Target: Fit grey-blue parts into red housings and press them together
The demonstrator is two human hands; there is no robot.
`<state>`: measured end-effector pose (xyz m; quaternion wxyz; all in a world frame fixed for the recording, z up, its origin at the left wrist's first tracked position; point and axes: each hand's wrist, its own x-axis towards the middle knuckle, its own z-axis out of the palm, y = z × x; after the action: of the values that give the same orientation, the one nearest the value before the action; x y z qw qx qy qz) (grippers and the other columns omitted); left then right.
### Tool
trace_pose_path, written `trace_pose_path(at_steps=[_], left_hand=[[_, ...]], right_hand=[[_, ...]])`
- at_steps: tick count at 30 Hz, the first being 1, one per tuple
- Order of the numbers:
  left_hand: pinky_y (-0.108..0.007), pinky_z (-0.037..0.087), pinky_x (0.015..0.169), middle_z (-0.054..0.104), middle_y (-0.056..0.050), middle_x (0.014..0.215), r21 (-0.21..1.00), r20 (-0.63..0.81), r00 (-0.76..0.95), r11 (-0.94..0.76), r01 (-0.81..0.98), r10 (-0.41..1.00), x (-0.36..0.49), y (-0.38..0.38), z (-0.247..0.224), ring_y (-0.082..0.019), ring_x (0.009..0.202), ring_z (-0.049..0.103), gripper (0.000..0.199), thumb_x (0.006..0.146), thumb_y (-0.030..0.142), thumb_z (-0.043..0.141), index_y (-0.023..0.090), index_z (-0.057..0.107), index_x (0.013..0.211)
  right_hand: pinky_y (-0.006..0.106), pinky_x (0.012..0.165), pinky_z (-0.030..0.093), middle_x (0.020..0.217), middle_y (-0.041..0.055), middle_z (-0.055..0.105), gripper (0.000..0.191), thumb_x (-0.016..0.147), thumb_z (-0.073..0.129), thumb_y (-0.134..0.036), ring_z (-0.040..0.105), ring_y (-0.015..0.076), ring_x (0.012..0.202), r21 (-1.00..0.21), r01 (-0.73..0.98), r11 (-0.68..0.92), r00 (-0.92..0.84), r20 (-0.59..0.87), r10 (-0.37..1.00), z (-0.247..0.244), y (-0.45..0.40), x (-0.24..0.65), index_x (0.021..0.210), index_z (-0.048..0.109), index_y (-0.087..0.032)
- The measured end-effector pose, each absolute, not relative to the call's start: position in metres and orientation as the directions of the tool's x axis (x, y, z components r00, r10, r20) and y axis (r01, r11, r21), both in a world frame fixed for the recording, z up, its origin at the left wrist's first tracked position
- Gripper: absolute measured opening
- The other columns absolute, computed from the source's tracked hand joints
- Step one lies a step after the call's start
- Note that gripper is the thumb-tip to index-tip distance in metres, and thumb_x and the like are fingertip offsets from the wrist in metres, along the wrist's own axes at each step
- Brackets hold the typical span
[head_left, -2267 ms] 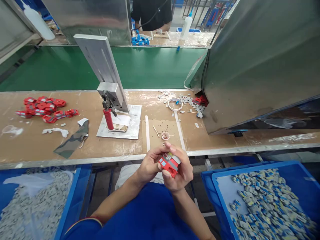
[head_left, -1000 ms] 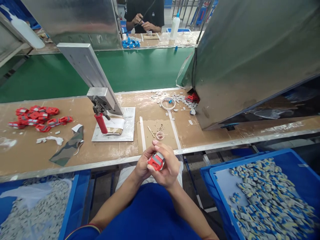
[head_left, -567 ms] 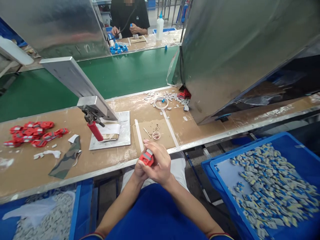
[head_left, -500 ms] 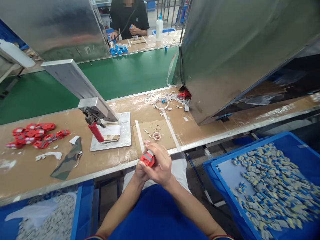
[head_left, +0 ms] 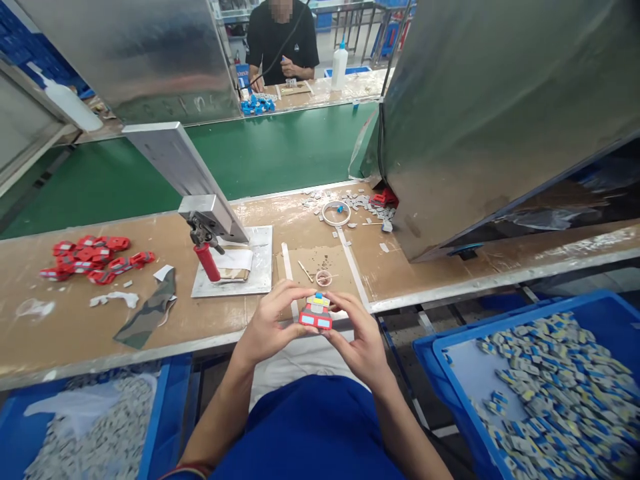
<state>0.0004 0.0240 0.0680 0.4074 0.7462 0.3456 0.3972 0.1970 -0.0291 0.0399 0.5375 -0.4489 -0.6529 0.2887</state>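
Between both hands is a small red and grey plastic toy part (head_left: 316, 313) with a yellow and blue piece at its top and two light-blue panels at its lower side. My left hand (head_left: 273, 320) pinches its left side with thumb and fingers. On its right side, my right hand (head_left: 357, 337) grips with the thumb below and the fingers above. The part is held above the table's front edge. Just beyond it on the table lie a small round cup (head_left: 323, 278) with a stick across it and a white stick (head_left: 305, 271).
A press with a red handle (head_left: 207, 263) stands left of centre. Red parts (head_left: 95, 257) and camouflage cloth (head_left: 147, 312) lie farther left. Blue bins hold grey pieces (head_left: 95, 433) and grey-blue pieces (head_left: 565, 387). Beyond the green conveyor (head_left: 280, 147), a co-worker (head_left: 283, 47) sits.
My hands have moved apart to opposite sides of the red part, which is now turned with its light-blue panels showing. The whole view has shifted slightly.
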Motion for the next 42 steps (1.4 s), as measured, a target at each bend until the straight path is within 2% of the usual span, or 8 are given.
trace_pose_path(at_steps=[7, 11, 17, 22, 29, 37, 39, 42], left_hand=[[-0.039, 0.052, 0.091, 0.067, -0.011, 0.110, 0.650, 0.446, 0.509, -0.657, 0.380, 0.736, 0.008, 0.015, 0.094, -0.025, 0.101, 0.062, 0.052, 0.088, 0.043, 0.076, 0.021, 0.062, 0.134], [-0.044, 0.052, 0.094, 0.066, -0.013, 0.112, 0.564, 0.465, 0.506, -0.684, 0.462, 0.726, 0.016, 0.010, 0.100, -0.028, 0.104, 0.061, 0.063, 0.087, 0.050, 0.073, 0.019, 0.057, 0.140], [-0.040, 0.055, 0.094, 0.061, -0.013, 0.117, 0.678, 0.367, 0.533, -0.612, 0.408, 0.762, 0.020, 0.010, 0.109, -0.027, 0.109, 0.061, 0.072, 0.083, 0.057, 0.074, 0.020, 0.055, 0.143], [-0.047, 0.050, 0.104, 0.060, -0.016, 0.128, 0.717, 0.289, 0.604, -0.586, 0.377, 0.743, 0.021, 0.015, 0.119, -0.032, 0.120, 0.056, 0.070, 0.083, 0.053, 0.077, 0.022, 0.058, 0.142], [-0.041, 0.050, 0.101, 0.062, -0.012, 0.123, 0.846, 0.150, 0.629, -0.428, 0.317, 0.763, 0.032, 0.041, 0.146, -0.028, 0.116, 0.058, 0.055, 0.077, 0.044, 0.085, 0.023, 0.067, 0.124], [-0.025, 0.046, 0.067, 0.068, 0.001, 0.080, 0.879, 0.023, 0.496, -0.253, 0.403, 0.868, 0.095, 0.125, 0.156, -0.016, 0.073, 0.062, 0.039, 0.075, 0.044, 0.085, 0.019, 0.063, 0.094], [-0.024, 0.044, 0.063, 0.066, 0.003, 0.077, 0.802, 0.023, 0.434, -0.275, 0.529, 0.901, 0.110, 0.178, 0.147, -0.015, 0.070, 0.060, 0.040, 0.073, 0.045, 0.086, 0.020, 0.062, 0.093], [-0.025, 0.047, 0.076, 0.073, -0.001, 0.099, 0.522, 0.044, 0.194, -0.188, 0.832, 0.980, 0.128, 0.276, 0.125, -0.018, 0.088, 0.068, 0.034, 0.086, 0.043, 0.076, 0.023, 0.060, 0.108]], right_hand=[[0.036, 0.083, 0.063, 0.121, 0.0117, 0.070, 0.045, 0.097, 0.065, -0.034, 0.071, 0.0201, 0.093, -0.850, 0.241, 0.469, -0.048, 0.472, 0.880, 0.036, -0.025, 0.200, 0.141, 0.058, -0.025], [0.037, 0.087, 0.063, 0.125, 0.0140, 0.070, 0.052, 0.094, 0.070, -0.041, 0.072, 0.0225, 0.101, -0.905, 0.103, 0.413, -0.058, 0.409, 0.911, 0.025, -0.024, 0.197, 0.141, 0.058, -0.023], [0.038, 0.093, 0.062, 0.128, 0.0151, 0.071, 0.052, 0.091, 0.074, -0.042, 0.074, 0.0241, 0.109, -0.945, -0.094, 0.314, -0.031, 0.318, 0.948, 0.013, -0.026, 0.197, 0.138, 0.062, -0.024], [0.035, 0.090, 0.063, 0.126, 0.0118, 0.074, 0.050, 0.088, 0.079, -0.038, 0.075, 0.0237, 0.110, -0.909, -0.290, 0.297, -0.050, 0.325, 0.944, 0.025, -0.018, 0.201, 0.135, 0.064, -0.029], [0.026, 0.061, 0.060, 0.097, 0.0050, 0.076, 0.052, 0.090, 0.073, -0.051, 0.074, 0.0177, 0.073, -0.785, -0.611, 0.097, -0.189, 0.264, 0.946, 0.039, -0.001, 0.194, 0.136, 0.056, -0.032], [0.036, 0.072, 0.061, 0.107, 0.0104, 0.077, 0.059, 0.097, 0.055, -0.064, 0.075, 0.0223, 0.080, -0.913, -0.408, -0.008, 0.035, -0.025, 0.999, 0.029, 0.053, 0.239, 0.142, 0.050, -0.026], [0.039, 0.083, 0.059, 0.111, 0.0120, 0.077, 0.063, 0.096, 0.056, -0.064, 0.075, 0.0235, 0.087, -0.970, -0.244, -0.022, 0.235, -0.081, 0.969, 0.015, 0.063, 0.265, 0.144, 0.047, -0.023], [0.042, 0.091, 0.057, 0.113, 0.0160, 0.077, 0.066, 0.092, 0.057, -0.068, 0.075, 0.0280, 0.100, -0.993, 0.090, -0.074, 0.503, -0.019, 0.864, -0.025, 0.061, 0.296, 0.135, 0.054, -0.018]])
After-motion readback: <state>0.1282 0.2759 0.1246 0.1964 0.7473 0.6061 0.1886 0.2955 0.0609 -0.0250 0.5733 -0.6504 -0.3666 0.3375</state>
